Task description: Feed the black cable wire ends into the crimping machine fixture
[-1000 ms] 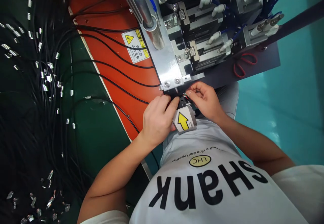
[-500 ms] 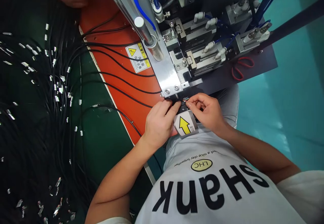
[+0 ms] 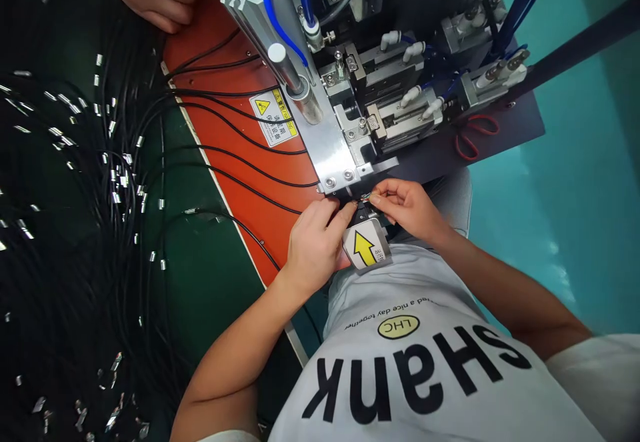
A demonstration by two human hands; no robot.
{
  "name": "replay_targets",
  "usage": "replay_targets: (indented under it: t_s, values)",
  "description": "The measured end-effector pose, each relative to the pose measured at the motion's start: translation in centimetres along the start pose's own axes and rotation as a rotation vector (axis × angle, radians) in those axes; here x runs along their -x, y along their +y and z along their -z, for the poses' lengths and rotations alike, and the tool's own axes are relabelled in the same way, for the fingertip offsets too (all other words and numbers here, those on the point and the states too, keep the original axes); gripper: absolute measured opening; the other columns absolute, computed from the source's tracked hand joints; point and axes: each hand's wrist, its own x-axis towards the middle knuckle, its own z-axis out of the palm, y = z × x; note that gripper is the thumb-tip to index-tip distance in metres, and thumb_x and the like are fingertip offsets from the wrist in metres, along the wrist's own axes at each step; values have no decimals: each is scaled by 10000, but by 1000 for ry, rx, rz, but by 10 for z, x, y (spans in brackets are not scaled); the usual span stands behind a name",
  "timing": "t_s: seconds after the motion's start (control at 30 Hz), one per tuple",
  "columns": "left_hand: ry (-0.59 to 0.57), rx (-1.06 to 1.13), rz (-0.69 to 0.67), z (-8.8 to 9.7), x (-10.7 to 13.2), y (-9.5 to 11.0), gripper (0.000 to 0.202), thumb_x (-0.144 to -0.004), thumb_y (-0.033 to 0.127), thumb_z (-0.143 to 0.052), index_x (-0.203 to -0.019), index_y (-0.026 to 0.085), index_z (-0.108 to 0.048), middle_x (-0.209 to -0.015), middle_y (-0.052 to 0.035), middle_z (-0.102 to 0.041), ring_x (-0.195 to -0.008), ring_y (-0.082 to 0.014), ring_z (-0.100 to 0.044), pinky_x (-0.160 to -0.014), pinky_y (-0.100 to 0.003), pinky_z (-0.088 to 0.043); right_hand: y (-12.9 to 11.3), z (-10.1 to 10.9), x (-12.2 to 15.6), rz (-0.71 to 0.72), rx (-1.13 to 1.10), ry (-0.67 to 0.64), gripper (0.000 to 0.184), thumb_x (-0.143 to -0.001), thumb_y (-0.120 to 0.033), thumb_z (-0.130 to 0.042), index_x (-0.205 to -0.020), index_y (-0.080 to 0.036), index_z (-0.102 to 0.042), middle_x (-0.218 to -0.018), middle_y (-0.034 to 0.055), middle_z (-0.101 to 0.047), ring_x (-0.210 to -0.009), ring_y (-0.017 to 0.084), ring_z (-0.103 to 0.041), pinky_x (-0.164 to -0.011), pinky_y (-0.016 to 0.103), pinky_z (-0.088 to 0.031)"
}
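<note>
Fingers of the right hand (image 3: 407,212) pinch a small metallic connector (image 3: 365,197) at the pneumatic machine's (image 3: 325,142) near edge, seemingly aligning it, which calls for steady guidance; the left hand's (image 3: 314,245) grip is unclear. Black cables (image 3: 107,242) cover the desk (image 3: 200,275) leftward.

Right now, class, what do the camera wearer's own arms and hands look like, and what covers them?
The left hand and right hand are ungloved, with no ring or watch showing. The arms are bare below short white sleeves.
</note>
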Motion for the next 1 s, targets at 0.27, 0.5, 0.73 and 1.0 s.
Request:
replay_targets:
  t_s: [0.27,0.5,0.73,1.0]
  values:
    - [-16,3,5,1,-4,1,337,-954,125,-418,-1190,144,-658,-949,-116,-609,-898,-213,-571,-757,-313,-489,2,-9,-8,-65,-303,-11,279,-795,-396,-775,-788,-155,-635,-714,-22,-582,-497,41,-426,-463,212,-311]
    - [-17,149,61,4,-2,-1,313,-952,119,-442,-1195,182,-630,-978,-95,-614,-951,-204,-592,-804,-323,-523,-1,-7,-9,-152,-340,-7,352,-809,-477,-740,-737,-154,-619,-703,-6,-586,-487,44,-427,-438,212,-298]
    - [-12,87,93,18,30,-6,438,-932,99,-532,-1359,196,-534,-1191,-136,-630,-1095,-239,-594,-933,-393,-526,0,-10,-9,-130,-357,-2,251,-765,-347,-783,-727,-145,-639,-690,-9,-570,-490,37,-395,-430,203,-256]
    - [-23,-84,26,5,52,-7,659,-957,68,-455,-1570,212,-263,-1386,-188,-559,-1315,-302,-511,-1053,-475,-488,-2,-10,-8,-126,-343,19,241,-769,-319,-770,-714,-137,-623,-667,-16,-547,-484,31,-397,-443,201,-266]
